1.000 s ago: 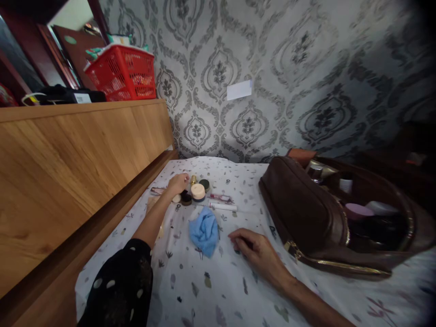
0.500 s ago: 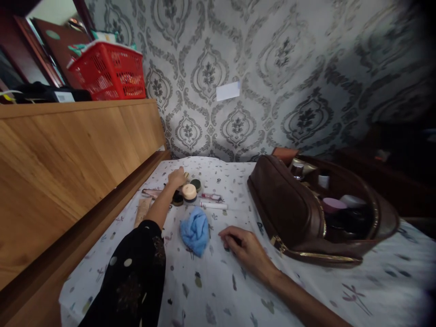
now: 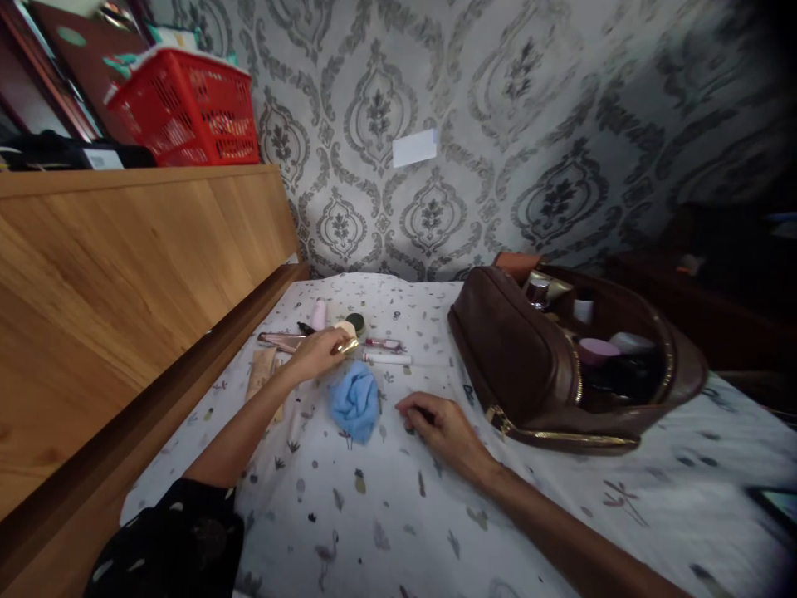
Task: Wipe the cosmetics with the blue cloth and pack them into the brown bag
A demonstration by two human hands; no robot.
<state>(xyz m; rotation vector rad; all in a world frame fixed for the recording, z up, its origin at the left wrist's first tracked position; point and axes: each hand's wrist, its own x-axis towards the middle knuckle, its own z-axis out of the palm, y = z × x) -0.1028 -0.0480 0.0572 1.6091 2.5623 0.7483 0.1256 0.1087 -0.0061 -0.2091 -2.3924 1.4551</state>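
My left hand [image 3: 319, 352] is closed on a small shiny gold cosmetic item [image 3: 346, 345], held above the makeup; its exact kind is unclear. Behind it, a cream-topped jar [image 3: 346, 329] is partly hidden, beside a dark green round jar [image 3: 354, 321]. A crumpled blue cloth [image 3: 354, 402] lies just in front. To the right of the jars are a pinkish-red tube [image 3: 383, 343] and a slim white tube [image 3: 387, 359]. My right hand [image 3: 445, 430] rests on the sheet between the cloth and the bag, fingers curled, with nothing seen in them.
An unzipped brown bag [image 3: 510, 357] with cosmetics inside stands at right. Left of the makeup lie a beige tube [image 3: 260, 372] and a pink bottle [image 3: 319, 314]. A wooden headboard [image 3: 155, 241] edges the left, with a red basket [image 3: 199, 108] above it.
My left hand has drawn back toward me from the far side of the jars, now with the gold item in it. The pink bottle has come into sight. My right hand stays put.
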